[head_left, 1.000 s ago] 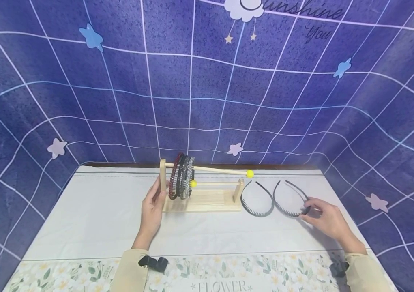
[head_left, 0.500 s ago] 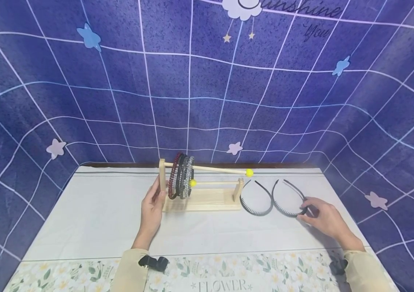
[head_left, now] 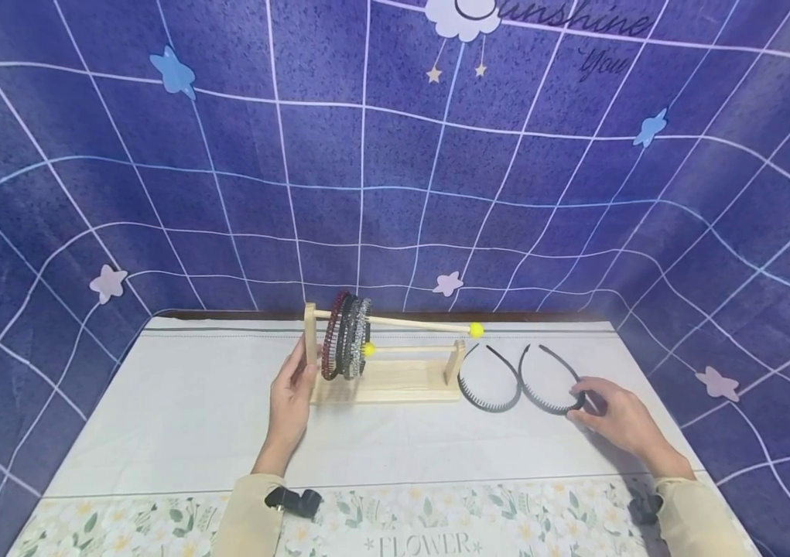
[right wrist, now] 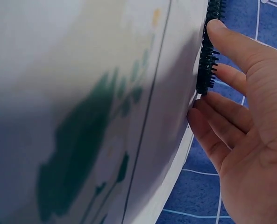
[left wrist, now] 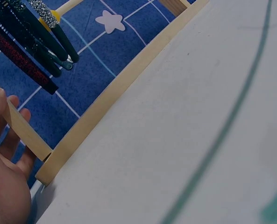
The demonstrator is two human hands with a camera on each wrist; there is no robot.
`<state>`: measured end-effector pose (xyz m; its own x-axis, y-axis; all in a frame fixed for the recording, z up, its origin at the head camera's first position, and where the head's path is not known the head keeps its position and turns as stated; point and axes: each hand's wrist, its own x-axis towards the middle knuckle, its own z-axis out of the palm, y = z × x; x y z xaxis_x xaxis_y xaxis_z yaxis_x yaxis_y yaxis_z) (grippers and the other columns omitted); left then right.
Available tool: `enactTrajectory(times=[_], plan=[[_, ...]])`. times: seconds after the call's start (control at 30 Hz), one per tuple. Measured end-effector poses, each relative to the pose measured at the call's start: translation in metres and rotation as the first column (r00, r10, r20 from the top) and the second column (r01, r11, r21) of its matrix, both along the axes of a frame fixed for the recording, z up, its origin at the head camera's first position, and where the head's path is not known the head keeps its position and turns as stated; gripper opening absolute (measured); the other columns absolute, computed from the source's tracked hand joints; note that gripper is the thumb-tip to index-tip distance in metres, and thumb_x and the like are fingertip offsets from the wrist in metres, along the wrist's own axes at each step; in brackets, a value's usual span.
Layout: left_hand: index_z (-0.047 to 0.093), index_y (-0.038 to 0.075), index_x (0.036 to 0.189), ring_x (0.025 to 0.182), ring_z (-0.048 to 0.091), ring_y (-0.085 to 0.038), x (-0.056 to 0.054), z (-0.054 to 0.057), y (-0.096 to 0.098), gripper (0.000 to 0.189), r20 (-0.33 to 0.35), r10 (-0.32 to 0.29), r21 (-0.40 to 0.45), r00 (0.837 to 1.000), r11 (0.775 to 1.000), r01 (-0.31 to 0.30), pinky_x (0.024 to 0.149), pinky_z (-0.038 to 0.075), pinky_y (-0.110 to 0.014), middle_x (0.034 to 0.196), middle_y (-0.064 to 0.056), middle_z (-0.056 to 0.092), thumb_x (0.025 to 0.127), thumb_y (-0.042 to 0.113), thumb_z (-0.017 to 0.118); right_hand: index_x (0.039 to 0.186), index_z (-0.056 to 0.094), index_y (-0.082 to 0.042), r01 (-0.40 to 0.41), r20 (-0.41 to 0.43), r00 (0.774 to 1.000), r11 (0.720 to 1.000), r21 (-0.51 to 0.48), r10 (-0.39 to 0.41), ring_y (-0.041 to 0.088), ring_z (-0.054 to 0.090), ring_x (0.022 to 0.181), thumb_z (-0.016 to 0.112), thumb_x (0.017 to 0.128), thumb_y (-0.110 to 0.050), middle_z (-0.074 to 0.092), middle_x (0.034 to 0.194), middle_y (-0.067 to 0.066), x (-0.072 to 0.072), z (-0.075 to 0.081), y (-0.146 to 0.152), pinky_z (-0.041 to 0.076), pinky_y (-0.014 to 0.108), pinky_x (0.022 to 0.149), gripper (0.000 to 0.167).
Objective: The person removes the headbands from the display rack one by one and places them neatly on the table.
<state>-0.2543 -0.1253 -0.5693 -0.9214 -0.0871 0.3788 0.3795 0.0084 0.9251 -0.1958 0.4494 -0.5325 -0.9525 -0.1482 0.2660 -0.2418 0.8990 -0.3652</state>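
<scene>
My left hand (head_left: 290, 406) grips the left upright (head_left: 310, 336) of a wooden stand; in the left wrist view the fingers wrap round that post (left wrist: 26, 133). Several toothed headbands hang on the stand's upper rod near this post: a dark red one (head_left: 331, 344), black ones and a silver sparkly one (head_left: 363, 329). To the right, my right hand (head_left: 620, 422) pinches the right edge of a black toothed headband (head_left: 536, 400) lying on the table. The right wrist view shows the thumb against this headband (right wrist: 207, 65), other fingers behind it. Another black headband (head_left: 488, 405) lies left of it.
Two rods with yellow end balls, an upper one (head_left: 476, 330) and a lower one (head_left: 369, 350), belong to the stand. Its flat base (head_left: 401, 383) rests on a white tablecloth (head_left: 193, 418) with a floral front band. A blue star-patterned curtain (head_left: 395, 216) encloses the table.
My right hand has shifted very slightly left with the headband. The left hand and the stand stay put.
</scene>
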Motion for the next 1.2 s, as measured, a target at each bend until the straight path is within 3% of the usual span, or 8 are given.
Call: enactTrajectory(times=[0.17, 0.23, 0.4, 0.53, 0.73, 0.87, 1.03, 1.2], plan=[[0.041, 0.018, 0.172, 0.152, 0.052, -0.04, 0.001, 0.001, 0.0, 0.058, 0.006, 0.002, -0.001, 1.0, 1.0, -0.002, 0.126, 0.045, -0.02, 0.155, -0.018, 0.061, 0.117, 0.011, 0.055, 0.128, 0.076, -0.008, -0.005, -0.022, 1.0, 1.0, -0.001, 0.005, 0.057, 0.066, 0.127, 0.099, 0.084, -0.022, 0.069, 0.142, 0.028, 0.0, 0.0, 0.001, 0.055, 0.076, 0.106, 0.052], [0.041, 0.019, 0.172, 0.151, 0.053, -0.038, 0.001, 0.001, 0.0, 0.058, 0.008, 0.004, -0.001, 1.0, 1.0, -0.004, 0.125, 0.045, -0.02, 0.156, -0.019, 0.062, 0.117, 0.011, 0.055, 0.128, 0.076, -0.007, -0.008, -0.051, 0.999, 1.0, -0.008, 0.007, 0.054, 0.07, 0.119, 0.099, 0.084, -0.021, 0.069, 0.141, 0.029, 0.001, -0.001, 0.001, 0.06, 0.073, 0.1, 0.051], [0.042, 0.017, 0.172, 0.149, 0.057, -0.025, 0.001, 0.0, 0.001, 0.058, 0.002, 0.007, -0.003, 1.0, 1.0, -0.007, 0.125, 0.046, -0.02, 0.155, -0.022, 0.061, 0.117, 0.009, 0.056, 0.126, 0.077, -0.004, -0.022, -0.128, 0.992, 0.998, -0.052, 0.016, 0.045, 0.078, 0.098, 0.096, 0.087, -0.014, 0.07, 0.137, 0.03, 0.004, 0.0, -0.001, 0.071, 0.054, 0.077, 0.045], [0.042, 0.016, 0.172, 0.148, 0.058, -0.017, 0.002, 0.0, 0.001, 0.057, 0.0, 0.006, -0.004, 1.0, 1.0, -0.006, 0.125, 0.046, -0.02, 0.155, -0.022, 0.061, 0.117, 0.008, 0.055, 0.126, 0.077, -0.002, -0.039, -0.181, 0.983, 0.997, -0.072, 0.026, 0.042, 0.078, 0.097, 0.093, 0.089, -0.007, 0.071, 0.136, 0.027, 0.008, 0.004, -0.007, 0.072, 0.038, 0.072, 0.04], [0.04, 0.015, 0.173, 0.152, 0.053, -0.031, 0.001, 0.001, 0.001, 0.057, -0.005, -0.002, -0.003, 1.0, 1.0, 0.002, 0.125, 0.045, -0.02, 0.157, -0.025, 0.058, 0.117, 0.01, 0.054, 0.124, 0.078, -0.005, -0.064, -0.285, 0.958, 0.995, -0.08, 0.039, 0.034, 0.074, 0.095, 0.093, 0.087, -0.002, 0.076, 0.123, 0.014, 0.011, 0.014, -0.029, 0.066, 0.022, 0.07, 0.04], [0.04, 0.016, 0.173, 0.153, 0.051, -0.039, 0.001, 0.002, 0.0, 0.057, -0.002, -0.005, -0.009, 1.0, 1.0, 0.005, 0.126, 0.045, -0.02, 0.158, -0.025, 0.058, 0.118, 0.011, 0.054, 0.12, 0.08, -0.01, -0.05, -0.346, 0.938, 0.995, -0.087, 0.017, 0.022, 0.072, 0.086, 0.094, 0.085, -0.004, 0.077, 0.109, 0.006, 0.014, 0.021, -0.048, 0.063, 0.019, 0.069, 0.039], [0.04, 0.018, 0.173, 0.152, 0.051, -0.04, 0.001, 0.001, 0.0, 0.057, 0.003, -0.006, -0.011, 1.0, 1.0, 0.006, 0.125, 0.045, -0.02, 0.158, -0.021, 0.059, 0.118, 0.011, 0.053, 0.114, 0.081, -0.01, -0.035, -0.411, 0.911, 0.991, -0.131, -0.022, 0.008, 0.067, 0.075, 0.092, 0.087, -0.003, 0.075, 0.096, 0.001, 0.017, 0.033, -0.071, 0.061, 0.016, 0.066, 0.03], [0.039, 0.017, 0.173, 0.152, 0.051, -0.039, 0.001, 0.001, 0.0, 0.057, -0.008, -0.011, -0.008, 1.0, 1.0, 0.011, 0.126, 0.045, -0.021, 0.159, -0.022, 0.058, 0.118, 0.011, 0.053, 0.11, 0.082, -0.01, -0.052, -0.47, 0.882, 0.983, -0.178, -0.038, 0.001, 0.065, 0.075, 0.09, 0.088, 0.0, 0.076, 0.095, 0.0, 0.02, 0.046, -0.089, 0.057, 0.008, 0.064, 0.026]])
